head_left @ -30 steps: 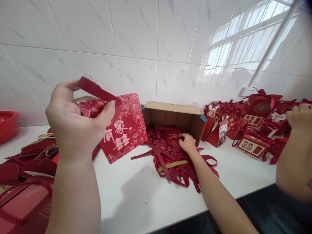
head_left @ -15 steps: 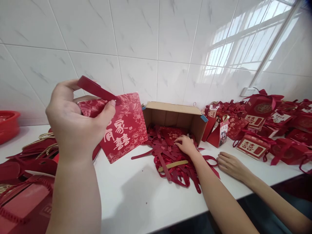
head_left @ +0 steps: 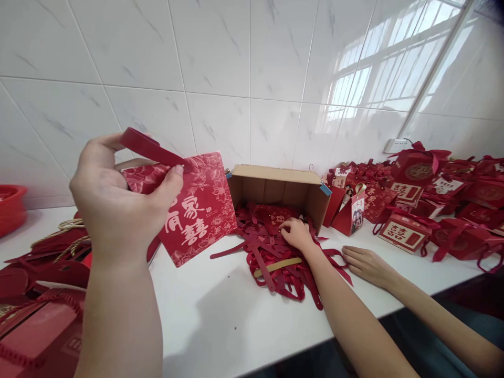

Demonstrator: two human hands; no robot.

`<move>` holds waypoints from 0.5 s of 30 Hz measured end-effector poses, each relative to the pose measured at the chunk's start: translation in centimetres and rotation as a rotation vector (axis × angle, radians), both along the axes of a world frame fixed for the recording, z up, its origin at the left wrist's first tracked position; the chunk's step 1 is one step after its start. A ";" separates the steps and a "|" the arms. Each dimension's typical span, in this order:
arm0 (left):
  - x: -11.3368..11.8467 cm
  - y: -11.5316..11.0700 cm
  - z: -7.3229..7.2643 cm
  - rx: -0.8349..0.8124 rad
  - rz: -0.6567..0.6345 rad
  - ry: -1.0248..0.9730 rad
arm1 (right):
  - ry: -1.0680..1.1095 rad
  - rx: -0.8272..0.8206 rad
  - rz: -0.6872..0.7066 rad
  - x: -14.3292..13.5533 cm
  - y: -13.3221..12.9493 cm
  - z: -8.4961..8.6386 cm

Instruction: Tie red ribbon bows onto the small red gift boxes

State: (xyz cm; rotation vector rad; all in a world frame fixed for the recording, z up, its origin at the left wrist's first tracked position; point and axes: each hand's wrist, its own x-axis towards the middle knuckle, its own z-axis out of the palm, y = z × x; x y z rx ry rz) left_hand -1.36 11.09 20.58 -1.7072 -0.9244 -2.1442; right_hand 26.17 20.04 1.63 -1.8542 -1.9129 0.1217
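Note:
In the head view my left hand (head_left: pixel 129 178) is raised on the left, closed around a red gift box (head_left: pixel 207 210) with white lettering and a floral print. Its dark red strap handle (head_left: pixel 147 147) loops up between my thumb and fingers. The box is tilted and held above the white table. My palm hides its left part. My right hand is out of view.
A co-worker's hand (head_left: pixel 297 233) touches a pile of red straps (head_left: pixel 281 262) spilling from a cardboard box (head_left: pixel 275 173). Their other hand (head_left: pixel 366 265) rests on the table (head_left: pixel 205 325). Red gift boxes (head_left: pixel 405 231) crowd the right; red bags (head_left: pixel 47 315) and a red basin (head_left: pixel 11 207) stand left.
The view has shifted slightly, so most things sit a little further left. My left hand keeps its hold on the gift box. The co-worker's hands stay nearly in place.

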 end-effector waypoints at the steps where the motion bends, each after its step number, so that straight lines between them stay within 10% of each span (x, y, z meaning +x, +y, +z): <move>1: 0.1 -0.1 0.1 -0.005 0.010 -0.011 | 0.003 0.001 0.000 0.0 0.0 0.0; 15: 0.2 -0.4 0.4 -0.044 -0.021 -0.070 | 0.182 0.161 0.037 -0.1 -1.9 1.7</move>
